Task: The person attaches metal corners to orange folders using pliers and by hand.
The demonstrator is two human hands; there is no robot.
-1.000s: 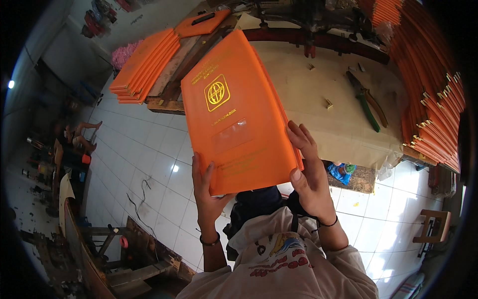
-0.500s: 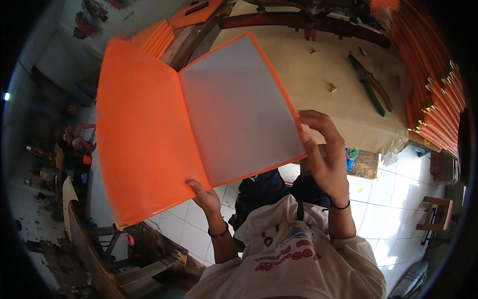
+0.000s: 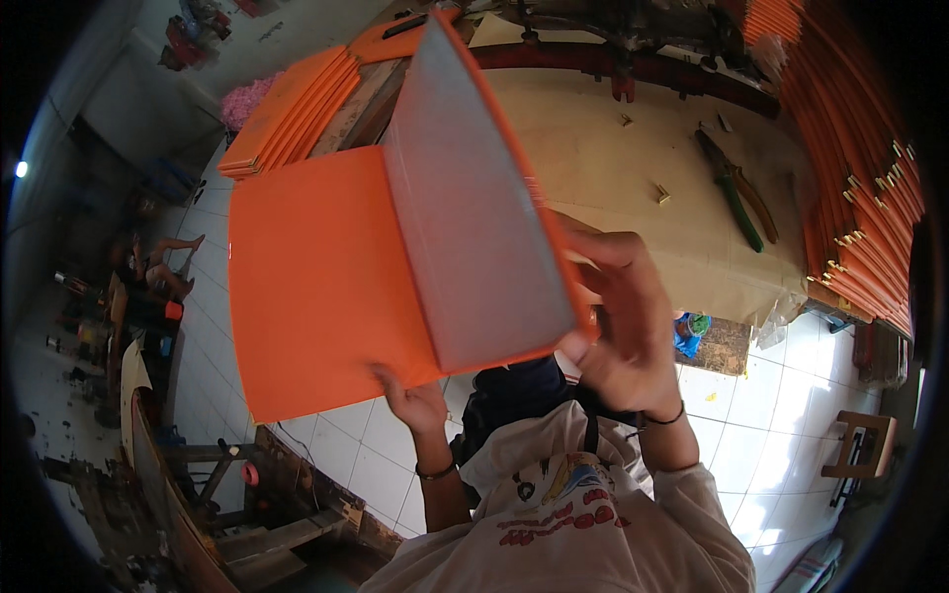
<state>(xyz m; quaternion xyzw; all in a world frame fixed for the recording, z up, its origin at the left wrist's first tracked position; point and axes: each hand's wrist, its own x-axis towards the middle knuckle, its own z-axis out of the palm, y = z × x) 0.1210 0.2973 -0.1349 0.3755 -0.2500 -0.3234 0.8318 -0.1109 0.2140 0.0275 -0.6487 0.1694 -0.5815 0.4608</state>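
Observation:
An orange folder (image 3: 316, 287) with a grey-lined right cover is spread partly open in the air before me. My left hand (image 3: 416, 403) grips its lower edge near the spine, thumb on the orange inner face and fingers hidden beneath. At the right cover's lower corner, my right hand (image 3: 625, 331) is closed on the edge, and that cover stands tilted up. Beyond it on the brown paper-covered table (image 3: 583, 168) lie pliers (image 3: 733, 188) with one green and one brown handle. Small gold-coloured metal pieces (image 3: 663, 195) rest to their left.
Several orange folders with gold corners (image 3: 860, 198) are piled at the right. Another orange stack (image 3: 297, 114) stands at the far left. A dark red metal bar (image 3: 652, 71) crosses the table's back. Another person's legs (image 3: 168, 267) show at left; a wooden stool (image 3: 862, 445) stands at right.
The right cover has swung up and inward, with my right hand moving slightly down and left along its edge. The left side of the folder has tilted and looks smaller.

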